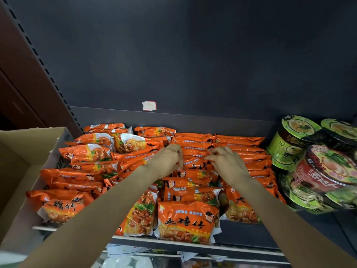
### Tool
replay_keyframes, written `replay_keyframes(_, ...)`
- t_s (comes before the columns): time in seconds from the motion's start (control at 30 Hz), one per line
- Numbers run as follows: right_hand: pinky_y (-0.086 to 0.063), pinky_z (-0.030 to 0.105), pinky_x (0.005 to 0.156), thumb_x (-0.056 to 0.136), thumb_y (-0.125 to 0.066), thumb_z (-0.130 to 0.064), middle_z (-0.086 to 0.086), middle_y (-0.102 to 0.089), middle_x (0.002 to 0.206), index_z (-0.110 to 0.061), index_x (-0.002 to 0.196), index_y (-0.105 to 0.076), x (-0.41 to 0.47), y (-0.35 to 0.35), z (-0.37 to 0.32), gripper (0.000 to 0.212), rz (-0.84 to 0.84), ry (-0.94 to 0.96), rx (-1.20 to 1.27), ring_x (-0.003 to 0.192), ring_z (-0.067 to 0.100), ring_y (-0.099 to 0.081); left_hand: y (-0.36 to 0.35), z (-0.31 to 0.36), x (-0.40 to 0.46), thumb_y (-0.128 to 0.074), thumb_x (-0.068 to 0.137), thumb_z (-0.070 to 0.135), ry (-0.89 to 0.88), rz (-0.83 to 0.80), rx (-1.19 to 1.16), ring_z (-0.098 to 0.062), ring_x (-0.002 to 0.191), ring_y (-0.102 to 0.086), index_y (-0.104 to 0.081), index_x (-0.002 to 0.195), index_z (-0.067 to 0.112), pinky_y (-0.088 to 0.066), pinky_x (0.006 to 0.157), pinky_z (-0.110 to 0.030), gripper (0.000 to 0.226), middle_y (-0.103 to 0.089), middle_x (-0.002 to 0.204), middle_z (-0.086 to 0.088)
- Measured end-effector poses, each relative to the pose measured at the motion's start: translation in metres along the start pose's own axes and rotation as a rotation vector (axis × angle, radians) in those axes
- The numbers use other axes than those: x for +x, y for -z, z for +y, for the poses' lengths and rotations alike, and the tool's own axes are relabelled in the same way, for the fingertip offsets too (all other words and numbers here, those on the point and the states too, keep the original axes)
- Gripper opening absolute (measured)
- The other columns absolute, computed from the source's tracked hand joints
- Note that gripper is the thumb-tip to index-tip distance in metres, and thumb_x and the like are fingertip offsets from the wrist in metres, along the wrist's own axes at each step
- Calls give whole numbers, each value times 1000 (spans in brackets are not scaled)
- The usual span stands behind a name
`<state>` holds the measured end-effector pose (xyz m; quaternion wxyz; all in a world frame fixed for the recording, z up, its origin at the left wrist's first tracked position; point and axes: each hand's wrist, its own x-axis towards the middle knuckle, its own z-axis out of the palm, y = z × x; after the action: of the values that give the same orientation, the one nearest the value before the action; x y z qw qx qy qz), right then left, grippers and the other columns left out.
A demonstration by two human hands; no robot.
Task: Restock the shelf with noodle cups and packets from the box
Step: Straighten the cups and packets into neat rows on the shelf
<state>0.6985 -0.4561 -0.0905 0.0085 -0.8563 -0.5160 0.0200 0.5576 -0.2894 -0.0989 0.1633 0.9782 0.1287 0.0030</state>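
Head view looks down along two bare forearms reaching onto a dark shelf (251, 232). Left of the left hand (168, 159), a cardboard box (21, 151) stands with its flaps raised and its open side toward the shelf; what lies inside cannot be seen. From the box across to the far side of the right hand (228, 164), the shelf is packed with orange noodle packets (188, 221) in several rows running front to back, most standing on edge, those at the left more tumbled and leaning. Both hands sit close together over the middle row, fingers curled and pinching the top edges of packets there; the gap between the two hands is small and shows more orange wrappers. The nearest packets stand below the wrists at the shelf's front lip, faces toward the camera. Right of the right hand, well apart from it, noodle cups (293, 140) with green lids are stacked, and a red-lidded cup (332, 171) lies tilted on top of them, its edges blurred. Beyond the hands rises a plain dark back panel (193, 55) with a small torn white label (149, 105) stuck low on it. A slotted upright (38, 60) runs diagonally past the box at upper left. Under the forearms, below the shelf edge, pale items on a lower level are too blurred to identify.
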Motion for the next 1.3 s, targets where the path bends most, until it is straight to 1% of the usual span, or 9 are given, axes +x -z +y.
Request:
replay_keyframes(0.17,-30,40,109,98,-42,-23,-3,-42,140,-27,130,-53,1,3,-3,35,-3,-22,64,131,17,-30,18,3,5,-53,94,10,83,98,-108,-17,98,-58,-65,96,12,-49,90,-30,13,-58,110,-4)
replay_keyframes(0.3,-31,37,107,93,-48,-44,-6,-40,138,-27,132,-51,2,9,-10,42,20,71,97,129,15,-31,13,21,7,-50,95,8,71,123,-188,-15,74,-65,-64,97,12,-54,71,-28,15,-68,93,-5)
replay_keyframes(0.47,-48,33,91,92,-58,-23,2,-58,125,-21,126,-57,2,8,-24,34,19,27,170,113,20,-57,12,24,-4,-65,88,19,199,86,-413,-16,87,-66,-62,110,10,-53,82,-26,24,-70,99,-5)
replay_keyframes(0.6,-52,32,86,92,-57,-24,2,-65,113,-18,111,-65,3,7,-30,21,114,8,215,101,18,-64,0,15,-11,-71,82,25,303,-70,-221,-21,98,-63,-64,106,11,-51,86,-30,29,-66,110,-5)
replay_keyframes(0.8,-52,26,80,89,-62,-15,4,-67,96,-10,101,-64,3,6,-19,13,39,-79,345,79,12,-61,8,19,-6,-57,92,13,267,222,-241,-4,59,-57,-69,95,13,-48,60,-19,12,-72,94,-1)
replay_keyframes(0.97,-52,34,88,84,-69,-18,2,-51,124,-22,135,-38,-2,10,-21,60,40,-31,277,114,20,-53,12,33,8,-53,94,13,45,92,-12,-17,96,-66,-69,109,15,-51,91,-35,21,-70,107,-2)
replay_keyframes(1.03,-47,30,91,87,-65,-24,-2,-50,123,-25,129,-50,-6,12,-18,45,87,46,196,118,16,-47,7,37,7,-52,95,15,13,28,51,-18,103,-63,-66,115,16,-47,96,-36,24,-68,113,-1)
replay_keyframes(1.13,-40,29,97,92,-57,-24,-2,-60,116,-19,106,-69,-12,6,-14,19,17,95,71,114,16,-53,3,30,-2,-55,93,15,58,-15,-106,-18,102,-64,-64,117,14,-50,93,-35,25,-68,113,-5)
replay_keyframes(1.3,-37,31,105,94,-53,-23,-2,-60,120,-19,110,-67,-15,-4,-12,21,35,73,28,114,14,-51,17,9,-25,-62,90,24,110,-102,-81,-15,104,-59,-68,108,17,-47,91,-29,20,-65,112,1)
